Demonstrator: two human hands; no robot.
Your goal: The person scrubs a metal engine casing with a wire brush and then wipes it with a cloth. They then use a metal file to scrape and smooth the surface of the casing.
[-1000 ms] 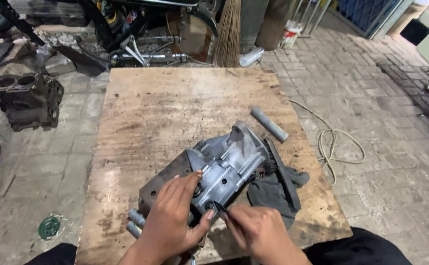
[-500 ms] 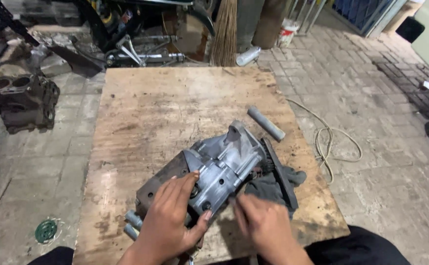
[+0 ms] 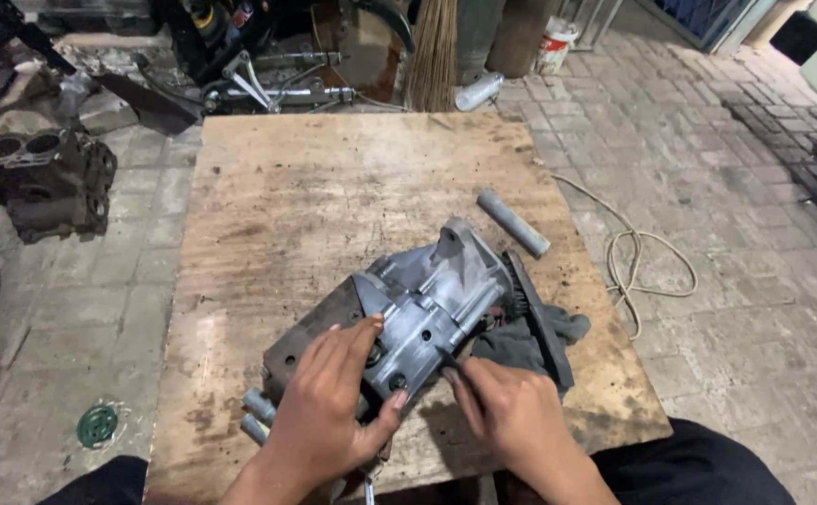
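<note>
Head view: I am watching two bare hands working a grey metal housing [image 3: 432, 309] on a plywood board [image 3: 333, 178].

Left hand [image 3: 333, 411] is gripping its near end; right hand [image 3: 511, 416] is pinching a thin tool [image 3: 448, 360] against it. It is looking heavy, rigid, greasy; best held by its cast body.

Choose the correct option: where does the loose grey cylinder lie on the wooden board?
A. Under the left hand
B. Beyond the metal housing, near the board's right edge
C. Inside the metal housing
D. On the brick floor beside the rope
B: the grey cylinder lies apart on the wooden board, beyond the metal housing, near the right edge.
</note>
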